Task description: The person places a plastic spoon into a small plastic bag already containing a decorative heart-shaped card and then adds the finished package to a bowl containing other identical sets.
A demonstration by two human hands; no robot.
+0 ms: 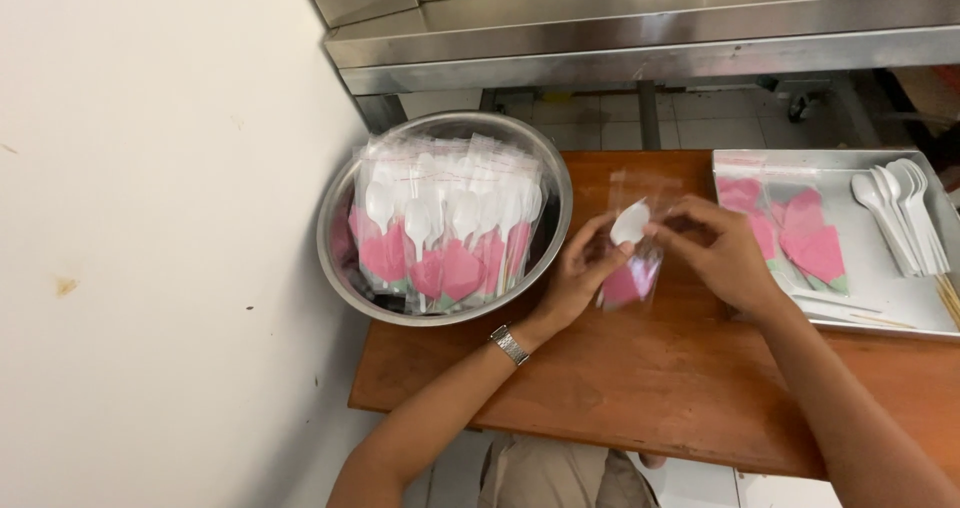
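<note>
Forearms low in frame; left hand (580, 273) and right hand (722, 253) together, both pinching clear packet (632, 258) with white spoon and pink napkin above wooden table (640, 388). Risk: thin film slips, spoon drops beside steel bowl (335, 253).

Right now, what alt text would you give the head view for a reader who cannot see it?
Both hands, left hand and right hand, hold a clear packet containing a white plastic spoon and a pink napkin over a wooden table. A metal bowl of finished packets stands at left; a metal tray with loose spoons and napkins lies at right.
</note>
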